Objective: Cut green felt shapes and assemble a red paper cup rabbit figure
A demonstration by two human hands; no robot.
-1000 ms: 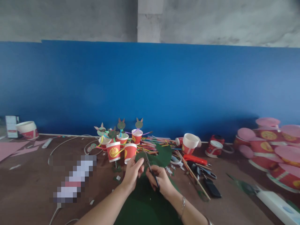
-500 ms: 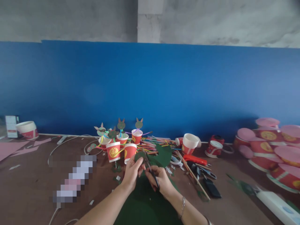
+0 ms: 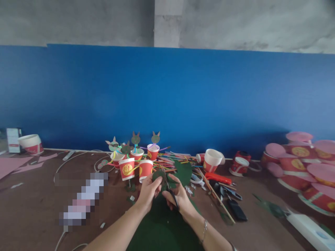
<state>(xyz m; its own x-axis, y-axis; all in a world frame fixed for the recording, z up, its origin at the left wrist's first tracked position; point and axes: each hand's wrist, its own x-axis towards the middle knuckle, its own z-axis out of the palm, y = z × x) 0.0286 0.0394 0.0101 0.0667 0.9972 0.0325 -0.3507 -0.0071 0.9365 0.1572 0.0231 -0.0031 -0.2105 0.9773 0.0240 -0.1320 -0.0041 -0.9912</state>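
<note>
My left hand (image 3: 148, 191) is closed, pinching a small rounded piece of dark green paper (image 3: 158, 176) between thumb and fingers. In my right hand (image 3: 178, 196) is a pair of scissors (image 3: 171, 197) with dark handles, its blades pointing up and away beside the edge of that piece. Below both hands spreads a large dark green sheet (image 3: 159, 226). Another green paper piece (image 3: 184, 172) lies just beyond my right hand. Close by on the far side stand red paper cups (image 3: 126, 169), some topped with green eared paper heads (image 3: 135, 138).
Colourful pipe cleaners (image 3: 170, 160) lie behind the hands. To the right are a white-and-red cup (image 3: 211, 160), an orange-red tool (image 3: 217, 178), a black key fob (image 3: 237, 210) and a white glue gun (image 3: 309, 226). Stacked red cups with pink discs (image 3: 298, 162) stand far right.
The fingers of my right hand have spread apart and the scissors have shifted slightly. My left hand keeps its hold on the green paper, almost in the same place.
</note>
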